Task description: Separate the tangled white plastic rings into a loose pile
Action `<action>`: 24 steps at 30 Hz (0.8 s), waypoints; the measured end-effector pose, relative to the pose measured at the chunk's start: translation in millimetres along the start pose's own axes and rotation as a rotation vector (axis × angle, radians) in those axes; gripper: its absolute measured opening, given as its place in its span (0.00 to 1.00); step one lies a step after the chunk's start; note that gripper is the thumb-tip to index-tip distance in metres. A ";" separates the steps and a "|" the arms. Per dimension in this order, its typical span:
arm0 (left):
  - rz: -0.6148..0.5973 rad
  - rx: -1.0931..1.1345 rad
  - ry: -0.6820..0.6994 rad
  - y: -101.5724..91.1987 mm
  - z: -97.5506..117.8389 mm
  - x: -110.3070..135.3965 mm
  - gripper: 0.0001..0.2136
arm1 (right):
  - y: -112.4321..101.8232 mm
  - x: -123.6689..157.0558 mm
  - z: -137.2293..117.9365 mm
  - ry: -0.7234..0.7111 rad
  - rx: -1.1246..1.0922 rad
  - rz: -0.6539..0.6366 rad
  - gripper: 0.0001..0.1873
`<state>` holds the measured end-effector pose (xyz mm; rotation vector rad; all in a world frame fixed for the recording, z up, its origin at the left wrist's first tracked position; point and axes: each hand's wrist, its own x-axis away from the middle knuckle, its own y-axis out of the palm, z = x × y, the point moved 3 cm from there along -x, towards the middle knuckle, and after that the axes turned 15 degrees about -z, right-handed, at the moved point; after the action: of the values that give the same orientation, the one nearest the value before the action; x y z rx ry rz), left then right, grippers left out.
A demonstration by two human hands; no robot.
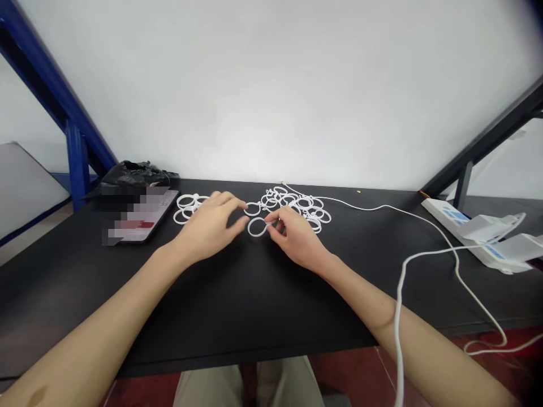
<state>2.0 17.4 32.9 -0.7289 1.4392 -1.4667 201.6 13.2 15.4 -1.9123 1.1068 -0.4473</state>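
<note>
Both of my hands rest on a black table (237, 294) among white plastic rings. My right hand (297, 237) pinches one white ring (257, 227) at its right edge, holding it just over the tabletop. My left hand (212, 226) hovers to the left of that ring with its fingers curved and apart, fingertips near another ring (253, 209). A pile of several rings (297, 204) lies behind my right hand. A smaller group of rings (186, 206) lies behind my left hand.
A phone (142, 220) lies at the left with a crumpled black bag (133, 172) behind it. A white cable (424, 249) runs across the right side to a white power strip (479, 234). Blue and black frame bars stand at both sides.
</note>
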 end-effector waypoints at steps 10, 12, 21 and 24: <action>-0.110 0.153 0.196 18.9 18.2 -1.0 0.18 | -5.3 -1.1 -8.0 -0.099 -0.091 0.049 0.05; -0.108 0.174 0.199 18.5 17.9 -1.1 0.17 | -4.4 -0.8 -8.2 -0.112 -0.086 0.057 0.05; -0.115 0.213 0.265 17.9 23.3 1.5 0.18 | -3.5 -1.9 -7.4 -0.167 -0.100 0.069 0.02; -0.123 0.228 0.294 18.7 22.9 1.9 0.16 | -6.4 -1.8 -8.5 -0.174 -0.131 0.080 0.05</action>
<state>25.6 8.1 17.6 -0.4806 1.4296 -1.8596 198.4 11.9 25.7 -1.9706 1.1156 -0.1642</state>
